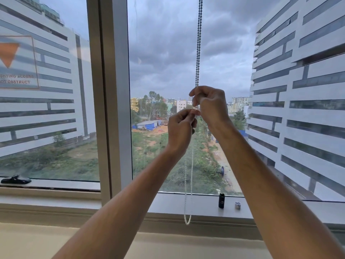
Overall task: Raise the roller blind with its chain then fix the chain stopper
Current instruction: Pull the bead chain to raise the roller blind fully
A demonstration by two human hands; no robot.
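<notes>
Both hands, left hand and right hand, pinch the chain at twelve o'clock; the tiny stopper could slip and drop.

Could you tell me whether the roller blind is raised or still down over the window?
Raised: no blind fabric covers the glass anywhere in view, and the bead chain hangs before open sky.

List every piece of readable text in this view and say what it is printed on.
"...GHTING ACCESS" on the window sticker, first word cut off by the frame edge.
"...OT OBSTRUCT" on the same sticker, the line below, also cut off.
Marking on the small black object on the sill: too small to read.
</notes>
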